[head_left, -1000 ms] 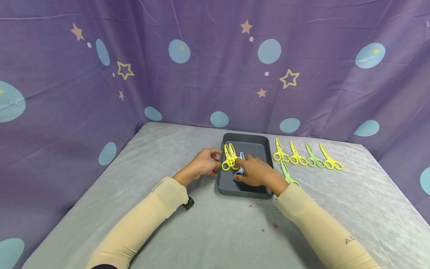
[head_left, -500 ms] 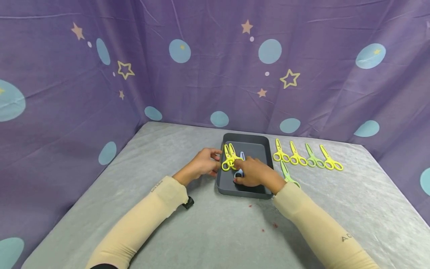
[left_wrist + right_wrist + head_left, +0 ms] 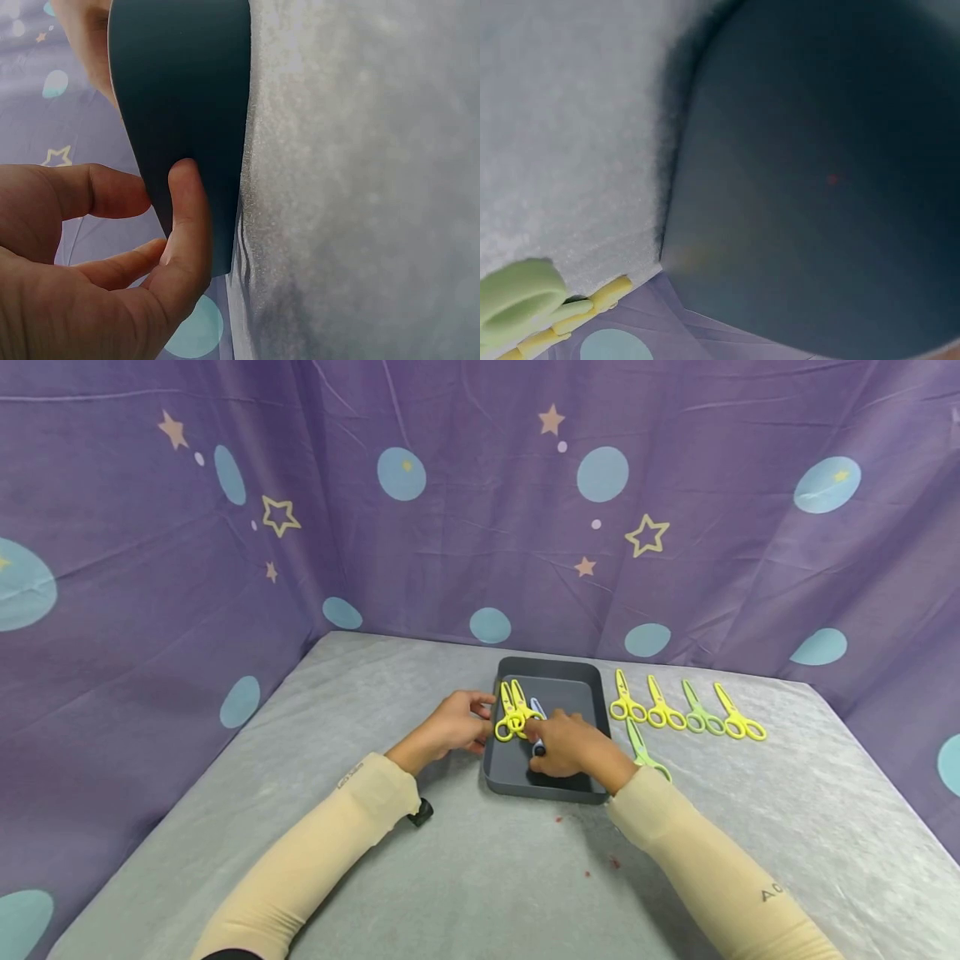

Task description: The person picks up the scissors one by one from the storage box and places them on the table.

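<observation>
A dark grey tray (image 3: 573, 693) stands on the cloth-covered table. My left hand (image 3: 455, 724) is at its left side. In the left wrist view, fingers (image 3: 189, 214) touch the tray's outer wall (image 3: 184, 82) and near its rim. Inside the tray, my right hand (image 3: 568, 743) holds a pair of light blue scissors (image 3: 538, 748) between thumb and index finger; the hand partly covers it. Two pairs of yellow scissors (image 3: 505, 727) lie to its left, overlapping at the handles. The right wrist view shows mostly the tray's outer wall (image 3: 802, 180), not the fingers.
Right of the tray, yellow scissors (image 3: 660, 706), green scissors (image 3: 696, 710) and more yellow ones lie in a row. Another green pair (image 3: 641, 752) lies close against the tray's right side. A purple curtain (image 3: 480, 527) hangs behind. A black piece (image 3: 422, 812) shows below the left sleeve.
The blue scissors have turned and shifted slightly within the tray under my right hand's fingers. The right thumb has moved a little to the right. My left hand and the tray have stayed put.
</observation>
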Demonstrator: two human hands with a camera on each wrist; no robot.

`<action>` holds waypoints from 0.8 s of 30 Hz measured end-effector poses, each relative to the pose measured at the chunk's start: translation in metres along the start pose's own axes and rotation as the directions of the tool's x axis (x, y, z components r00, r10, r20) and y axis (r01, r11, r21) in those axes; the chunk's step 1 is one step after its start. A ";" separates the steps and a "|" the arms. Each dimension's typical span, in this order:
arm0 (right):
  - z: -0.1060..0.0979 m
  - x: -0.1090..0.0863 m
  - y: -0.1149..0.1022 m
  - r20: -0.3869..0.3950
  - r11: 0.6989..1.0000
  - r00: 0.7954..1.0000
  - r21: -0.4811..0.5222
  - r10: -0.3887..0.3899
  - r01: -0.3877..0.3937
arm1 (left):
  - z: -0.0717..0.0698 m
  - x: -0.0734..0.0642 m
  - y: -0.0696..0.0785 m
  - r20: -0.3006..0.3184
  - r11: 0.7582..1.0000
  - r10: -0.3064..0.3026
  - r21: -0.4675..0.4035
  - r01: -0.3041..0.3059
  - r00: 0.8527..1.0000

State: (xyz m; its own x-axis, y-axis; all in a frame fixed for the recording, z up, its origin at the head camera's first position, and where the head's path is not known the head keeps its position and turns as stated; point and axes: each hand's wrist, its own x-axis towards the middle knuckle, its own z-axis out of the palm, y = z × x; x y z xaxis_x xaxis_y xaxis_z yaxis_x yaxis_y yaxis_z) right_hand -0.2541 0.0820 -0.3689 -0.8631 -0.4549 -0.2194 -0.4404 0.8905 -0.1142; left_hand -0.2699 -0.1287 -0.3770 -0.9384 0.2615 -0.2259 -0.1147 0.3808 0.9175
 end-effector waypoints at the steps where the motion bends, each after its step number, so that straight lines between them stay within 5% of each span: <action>1: -0.001 0.000 0.000 0.002 1.000 1.000 0.001 0.002 -0.002 | 0.000 0.000 0.000 -0.001 1.000 -0.001 0.000 0.001 1.000; 14: -0.004 -0.004 -0.002 -0.014 0.999 0.999 0.012 0.038 -0.038 | 0.000 0.000 0.001 -0.002 1.000 0.002 -0.004 -0.002 1.000; 24: -0.002 -0.004 -0.001 -0.038 0.999 0.999 0.040 -0.004 0.005 | 0.000 0.000 0.002 -0.007 1.000 -0.001 0.006 0.001 1.000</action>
State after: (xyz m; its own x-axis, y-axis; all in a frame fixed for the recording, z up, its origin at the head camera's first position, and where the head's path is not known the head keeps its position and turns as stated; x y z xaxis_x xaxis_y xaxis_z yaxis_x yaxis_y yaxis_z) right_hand -0.2511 0.0828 -0.3659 -0.8704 -0.4576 -0.1817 -0.4344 0.8874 -0.1541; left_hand -0.2701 -0.1280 -0.3755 -0.9406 0.2548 -0.2243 -0.1135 0.3864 0.9153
